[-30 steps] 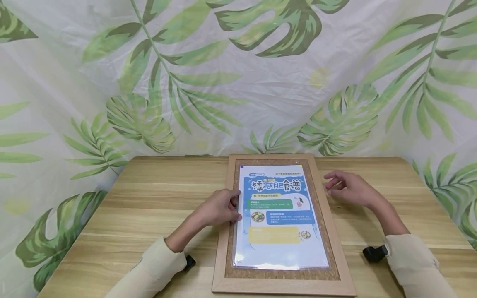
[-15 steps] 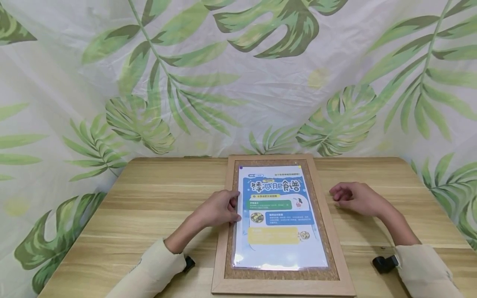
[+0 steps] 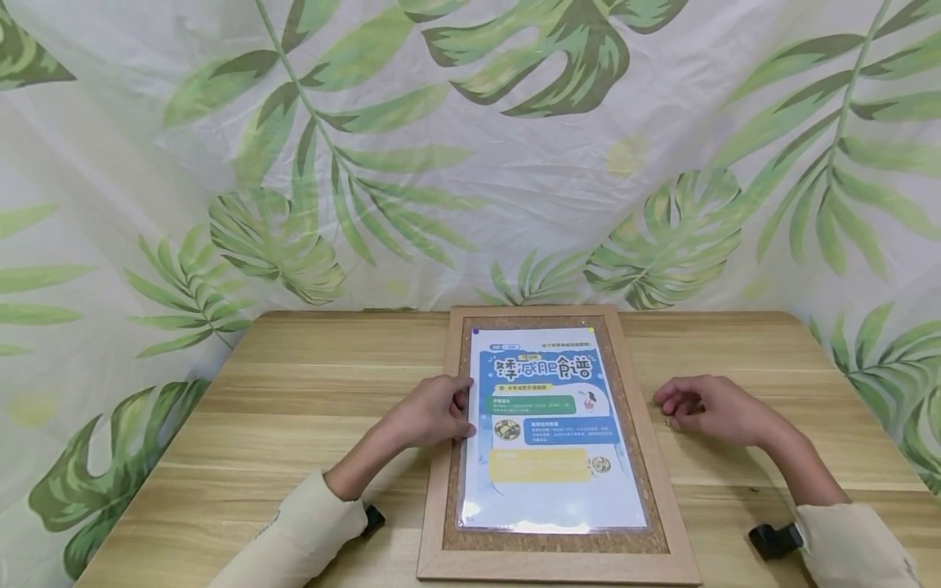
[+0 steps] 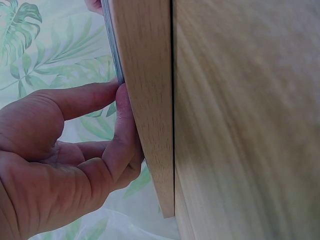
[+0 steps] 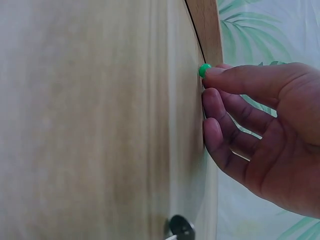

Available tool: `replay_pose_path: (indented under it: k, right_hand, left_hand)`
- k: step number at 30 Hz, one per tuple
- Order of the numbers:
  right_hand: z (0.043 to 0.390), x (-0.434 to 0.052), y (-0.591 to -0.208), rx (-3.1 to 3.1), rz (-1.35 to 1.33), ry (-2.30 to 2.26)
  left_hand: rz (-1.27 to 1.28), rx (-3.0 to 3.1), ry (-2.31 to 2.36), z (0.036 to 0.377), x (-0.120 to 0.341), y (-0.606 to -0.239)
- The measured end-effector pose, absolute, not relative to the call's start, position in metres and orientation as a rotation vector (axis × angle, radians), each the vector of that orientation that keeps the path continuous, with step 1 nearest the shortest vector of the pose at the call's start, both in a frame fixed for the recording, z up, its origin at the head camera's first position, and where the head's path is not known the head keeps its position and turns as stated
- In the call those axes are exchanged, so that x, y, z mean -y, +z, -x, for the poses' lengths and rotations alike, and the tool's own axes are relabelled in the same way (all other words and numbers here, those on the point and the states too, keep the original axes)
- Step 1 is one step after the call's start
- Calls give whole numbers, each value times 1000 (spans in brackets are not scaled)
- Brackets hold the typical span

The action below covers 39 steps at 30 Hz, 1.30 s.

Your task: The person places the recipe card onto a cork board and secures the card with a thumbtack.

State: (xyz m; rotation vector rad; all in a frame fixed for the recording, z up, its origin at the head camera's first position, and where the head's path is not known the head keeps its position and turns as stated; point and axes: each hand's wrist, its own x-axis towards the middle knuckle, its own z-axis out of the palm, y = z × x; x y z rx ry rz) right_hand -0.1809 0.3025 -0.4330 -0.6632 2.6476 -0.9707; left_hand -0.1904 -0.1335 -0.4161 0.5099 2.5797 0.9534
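A wooden-framed cork board (image 3: 434,523) lies flat in the middle of a wooden table (image 3: 294,392), with a glossy blue and white poster (image 3: 551,482) on it. My left hand (image 3: 439,410) rests on the board's left rail. In the left wrist view, one finger (image 4: 85,97) reaches the sheet's edge (image 4: 112,45) and another presses the frame (image 4: 145,100). My right hand (image 3: 706,404) rests on the table to the right of the board, fingers loosely curled. In the right wrist view, one fingertip (image 5: 220,75) touches a small green pushpin (image 5: 204,69) on the tabletop (image 5: 100,125).
A leaf-patterned cloth (image 3: 470,163) hangs behind and around the table. A small silver round piece (image 5: 180,227) lies on the table near my right hand. Black wrist mounts (image 3: 772,539) show at both sleeves. Bare wood lies on both sides of the board.
My right hand has drawn back toward me along the table and lowered, its fingers curling in over the green pushpin. The left hand and the board have stayed put.
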Motion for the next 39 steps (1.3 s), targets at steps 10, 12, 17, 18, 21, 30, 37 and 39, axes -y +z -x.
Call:
replay_pose_path:
  k: [10, 12, 17, 18, 21, 30, 37, 39]
  right_hand:
    - [173, -299, -431, -2649, 710, -947]
    - [171, -297, -431, -2666, 705, -935]
    - [168, -293, -431, -2728, 697, -879]
    - [168, -292, -431, -2739, 698, -864]
    - [167, -290, -430, -2759, 696, -836]
    - [160, -288, -429, -2795, 715, -805]
    - [156, -288, -430, -2791, 702, -805]
    - [154, -287, -429, -2792, 696, -795]
  left_hand:
    - [-511, -2581, 952, 190, 134, -416]
    - [-514, -2583, 947, 190, 133, -416]
    - [-518, -2593, 933, 190, 133, -415]
    - [-515, -2593, 932, 190, 133, -415]
    - [-506, -2591, 938, 190, 132, -416]
    - [-475, -2581, 944, 191, 132, -416]
    - [-476, -2579, 945, 191, 133, -416]
    - [-485, -2578, 945, 191, 133, -417]
